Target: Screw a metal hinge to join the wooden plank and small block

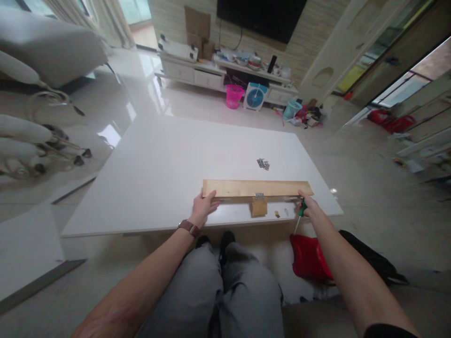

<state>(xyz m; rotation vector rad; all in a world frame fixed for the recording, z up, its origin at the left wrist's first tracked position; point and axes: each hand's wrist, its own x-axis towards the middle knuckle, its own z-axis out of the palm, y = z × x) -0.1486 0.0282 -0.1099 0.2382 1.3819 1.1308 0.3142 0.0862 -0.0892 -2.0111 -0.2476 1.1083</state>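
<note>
A long pale wooden board (239, 188) lies across the near part of the white tabletop (169, 159). My left hand (205, 206) grips its left end, thumb on top and fingers below. At the other end, my right hand (309, 205) holds a green-handled screwdriver (302, 208), shaft pointing down, while its thumb and finger also touch the board. A metal hinge (259, 195) sits at the board's near edge, joined to a small wooden block (259, 207). Several loose metal hinges (263, 164) lie in a pile beyond the board.
Small pieces (276, 214) lie by the table's near edge. A red stool (310, 258) stands below on the right. Across the floor are a pink basket (234, 96), a box fan (255, 96) and a TV cabinet (207, 80). White-cushioned chairs (21, 131) are at left.
</note>
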